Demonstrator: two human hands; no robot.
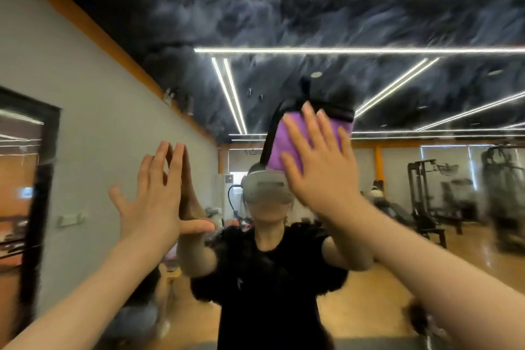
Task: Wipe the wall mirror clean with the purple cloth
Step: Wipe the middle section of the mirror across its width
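Both flat palms; purple cloth (287,145) long axis upright.

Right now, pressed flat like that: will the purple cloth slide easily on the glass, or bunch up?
The purple cloth looks thin and soft, so probably floppy and light. The right hand pins it flat with spread fingers, so it should slide; bunching looks unlikely.

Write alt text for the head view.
The right hand presses a purple cloth flat against the mirror, fingers straight. The left hand rests open on the glass beside it, and the reflection shows the person and a gym behind.
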